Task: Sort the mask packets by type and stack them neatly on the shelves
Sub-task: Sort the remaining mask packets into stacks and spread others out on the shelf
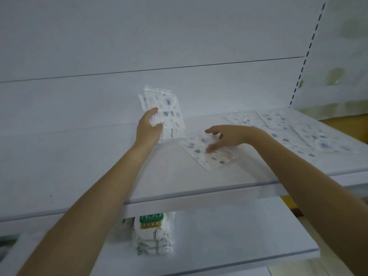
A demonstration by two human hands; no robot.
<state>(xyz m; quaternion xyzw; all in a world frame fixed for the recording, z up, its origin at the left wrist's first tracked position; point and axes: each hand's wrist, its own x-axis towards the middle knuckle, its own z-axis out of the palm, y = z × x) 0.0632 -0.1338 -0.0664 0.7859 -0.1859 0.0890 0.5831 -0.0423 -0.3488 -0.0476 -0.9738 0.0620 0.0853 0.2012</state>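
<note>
My left hand (148, 127) grips a bundle of clear packets with blue-patterned masks (167, 110), holding it upright against the back panel of the upper shelf (179, 184). My right hand (225, 139) hovers with spread fingers over another patterned packet (209, 154) lying flat on the shelf, its thumb touching the packet. More patterned packets (294, 130) lie spread out flat at the shelf's right end.
On the lower shelf (219, 236) stands a stack of white mask packets with a green label (153, 234), partly hidden by the upper shelf's front edge. A slotted upright (304, 56) borders the shelving on the right.
</note>
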